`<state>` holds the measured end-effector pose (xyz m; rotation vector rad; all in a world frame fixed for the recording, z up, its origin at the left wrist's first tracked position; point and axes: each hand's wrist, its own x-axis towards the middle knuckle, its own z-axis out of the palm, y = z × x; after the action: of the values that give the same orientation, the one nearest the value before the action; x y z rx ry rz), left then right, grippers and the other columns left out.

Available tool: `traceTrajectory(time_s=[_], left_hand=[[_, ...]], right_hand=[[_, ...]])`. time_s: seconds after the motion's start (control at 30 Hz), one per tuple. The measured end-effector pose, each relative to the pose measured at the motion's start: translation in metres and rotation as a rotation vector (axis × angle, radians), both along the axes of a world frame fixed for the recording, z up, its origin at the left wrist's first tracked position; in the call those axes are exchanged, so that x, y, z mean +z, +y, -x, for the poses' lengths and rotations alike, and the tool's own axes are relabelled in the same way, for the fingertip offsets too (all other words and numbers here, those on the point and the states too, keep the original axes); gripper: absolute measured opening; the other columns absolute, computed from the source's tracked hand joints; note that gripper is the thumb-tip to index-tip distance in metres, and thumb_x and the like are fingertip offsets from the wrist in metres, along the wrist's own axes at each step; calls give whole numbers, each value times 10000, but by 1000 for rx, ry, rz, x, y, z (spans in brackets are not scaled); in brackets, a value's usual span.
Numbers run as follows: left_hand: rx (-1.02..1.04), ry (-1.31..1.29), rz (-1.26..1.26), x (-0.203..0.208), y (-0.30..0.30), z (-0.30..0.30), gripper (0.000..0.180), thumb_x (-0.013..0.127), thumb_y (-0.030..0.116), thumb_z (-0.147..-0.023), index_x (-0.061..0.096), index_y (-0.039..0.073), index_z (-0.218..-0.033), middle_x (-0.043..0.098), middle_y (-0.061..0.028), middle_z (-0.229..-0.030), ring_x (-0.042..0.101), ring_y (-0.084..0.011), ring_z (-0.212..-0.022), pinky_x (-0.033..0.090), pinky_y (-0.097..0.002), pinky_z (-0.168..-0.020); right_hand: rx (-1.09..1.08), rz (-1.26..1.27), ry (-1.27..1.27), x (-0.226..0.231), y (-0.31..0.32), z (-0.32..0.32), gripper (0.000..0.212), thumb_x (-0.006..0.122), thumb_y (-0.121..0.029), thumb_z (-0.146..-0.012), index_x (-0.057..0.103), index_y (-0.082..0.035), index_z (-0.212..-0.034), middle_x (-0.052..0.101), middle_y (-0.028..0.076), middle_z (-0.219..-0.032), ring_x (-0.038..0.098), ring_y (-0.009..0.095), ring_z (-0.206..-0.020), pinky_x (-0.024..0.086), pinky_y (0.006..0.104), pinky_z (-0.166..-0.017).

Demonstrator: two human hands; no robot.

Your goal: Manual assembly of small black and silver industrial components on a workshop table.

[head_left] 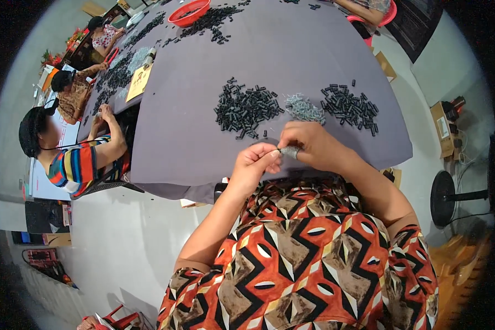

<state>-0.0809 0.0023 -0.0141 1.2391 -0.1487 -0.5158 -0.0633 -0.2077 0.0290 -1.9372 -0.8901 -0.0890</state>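
Close together at the near table edge, both my hands are closed with fingertips meeting. Between the thumb and forefinger of my left hand (256, 164) is a small black tubular piece (279, 150), mostly hidden by the fingers. My right hand (315, 144) grips a small bunch of clear-grey slender pieces (290, 152) against its fingers. Just beyond the hands lies a heap of black tubular pieces (246, 110). A smaller pile of clear-grey slender pieces (306, 109) sits to its right, with a second black heap (349, 108) further right. One loose black piece (265, 133) rests near my left hand.
A purple-grey cloth (187, 110) covers the table. Far off stand a red basin (188, 13) and more black pieces (212, 25). A yellow card (139, 82) lies at the left edge. Several people (77, 159) sit along the left; another sits far right.
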Motion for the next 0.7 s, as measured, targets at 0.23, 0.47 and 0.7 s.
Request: traceTrajectory(time_s=[0.23,0.47,0.7], left_hand=[[177,-759,-625,9,-9,5,92,626,92,-916,656,10,-943,643,-17,-781,579,-74,-666,463,-213,-647],[130,-102,-138,-7,-12,-2,119,646,117,-913,661,13,-970,661,-26,-788,601,-86,-670,497,-228,-636],[152,20,23,2,-15,1,119,639,134,-919,663,27,-963,671,-34,-809,615,-89,-682,508,-230,-625]], right_hand=[[11,26,357,-5,-6,-8,114,651,-2,-790,638,10,-903,620,32,-778,597,131,-720,464,287,-604],[24,-109,678,-7,-9,-3,214,607,-6,-833,662,-14,-1041,650,33,-875,612,103,-835,504,230,-605],[-93,122,104,-14,-16,3,421,673,-100,-808,561,-52,-1211,594,102,-1082,618,257,-925,512,356,-741]])
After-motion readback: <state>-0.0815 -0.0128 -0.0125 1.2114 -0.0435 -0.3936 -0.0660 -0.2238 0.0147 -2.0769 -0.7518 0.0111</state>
